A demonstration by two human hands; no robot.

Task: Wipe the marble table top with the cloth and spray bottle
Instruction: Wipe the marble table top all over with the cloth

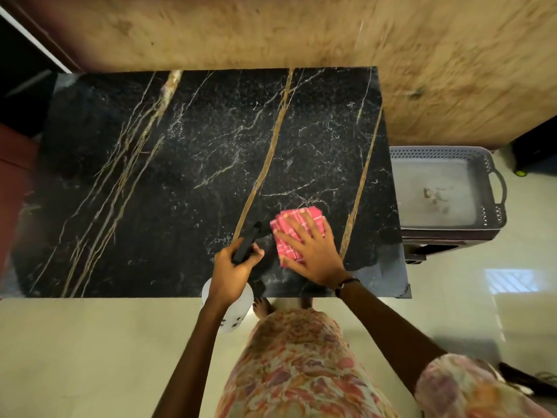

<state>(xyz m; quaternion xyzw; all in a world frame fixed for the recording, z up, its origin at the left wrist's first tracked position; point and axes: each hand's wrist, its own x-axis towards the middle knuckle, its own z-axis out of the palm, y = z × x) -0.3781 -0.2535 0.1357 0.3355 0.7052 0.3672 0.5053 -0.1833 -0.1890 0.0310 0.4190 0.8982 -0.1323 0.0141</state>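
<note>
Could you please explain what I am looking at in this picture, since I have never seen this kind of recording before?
There is no machine here: a person wears a camera on the head, so this single view looks down at their own arms. The left hand grips a spray bottle by its black trigger head. The right hand lies flat, fingers spread, on a folded pink cloth near the front edge of the black marble table top. A grey plastic tray sits beside the table, to the right.
</note>
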